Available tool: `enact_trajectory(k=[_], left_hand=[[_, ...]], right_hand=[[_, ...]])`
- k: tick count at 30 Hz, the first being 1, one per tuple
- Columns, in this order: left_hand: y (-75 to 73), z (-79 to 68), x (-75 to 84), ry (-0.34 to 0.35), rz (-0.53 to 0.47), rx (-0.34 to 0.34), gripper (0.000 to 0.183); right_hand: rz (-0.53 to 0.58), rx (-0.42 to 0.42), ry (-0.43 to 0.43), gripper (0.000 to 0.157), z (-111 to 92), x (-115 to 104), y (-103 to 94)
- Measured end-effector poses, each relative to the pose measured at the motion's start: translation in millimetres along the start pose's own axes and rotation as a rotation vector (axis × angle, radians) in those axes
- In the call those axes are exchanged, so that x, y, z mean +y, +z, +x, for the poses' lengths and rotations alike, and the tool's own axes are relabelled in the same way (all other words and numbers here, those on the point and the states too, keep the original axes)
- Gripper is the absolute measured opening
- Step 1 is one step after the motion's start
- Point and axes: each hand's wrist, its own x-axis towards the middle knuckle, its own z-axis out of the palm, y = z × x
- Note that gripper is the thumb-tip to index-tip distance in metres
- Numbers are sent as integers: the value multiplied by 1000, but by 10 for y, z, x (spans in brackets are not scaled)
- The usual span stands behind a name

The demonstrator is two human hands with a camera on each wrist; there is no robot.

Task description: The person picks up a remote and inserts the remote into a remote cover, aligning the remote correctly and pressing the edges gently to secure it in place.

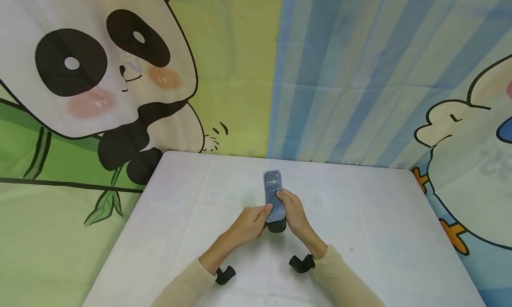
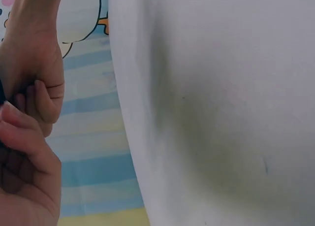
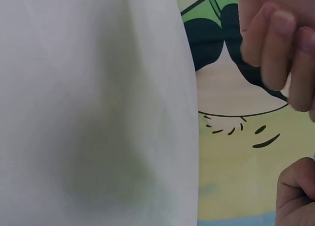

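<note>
Both hands hold a remote control (image 1: 273, 189) over the middle of the table in the head view. A bluish, see-through cover (image 1: 277, 215) wraps most of it, and its black lower end (image 1: 277, 227) sticks out bare. At the lower left side, the left hand (image 1: 250, 222) grips it, thumb on the front. Higher up on the right side is the right hand (image 1: 295, 213), its thumb also on the buttons' face. In the left wrist view, curled fingers of the left hand (image 2: 29, 172) show; the right wrist view catches part of the right hand (image 3: 298, 191). Both wrist views mostly miss the remote.
A white-covered table (image 1: 380, 218) lies under the hands. Behind it hangs a cartoon-printed curtain (image 1: 236, 76) with a panda on the left. Black wrist-worn pieces (image 1: 302, 263) jut out near both sleeves, close over the tabletop.
</note>
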Motion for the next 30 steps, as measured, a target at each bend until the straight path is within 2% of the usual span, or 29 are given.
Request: enact_trajectory(k=[4, 10, 12, 15, 18, 22, 24, 30], left_hand=[[1, 6, -7, -43, -110, -23, 56], [-43, 25, -28, -35, -117, 96, 52], [-59, 35, -26, -37, -128, 113, 50], [-82, 45, -20, -37, -144, 99, 48], [-107, 37, -36, -32, -191, 69, 43], [-151, 17, -49, -29, -302, 19, 35], [-179, 12, -43, -35, -314, 19, 32], [-259, 29, 9, -43, -183, 63, 34]], right_hand=[[-15, -46, 2, 43, -2, 4, -37], [-288, -93, -89, 35, 21, -53, -119], [-336, -111, -95, 31, 32, -82, -142], [-266, -167, -50, 24, 34, -107, -174], [-163, -225, -9, 26, 18, -121, -179], [-93, -276, -18, 28, -5, -131, -166], [-91, -294, -34, 27, -12, -128, -163], [-70, -339, -35, 31, -13, -122, -184]])
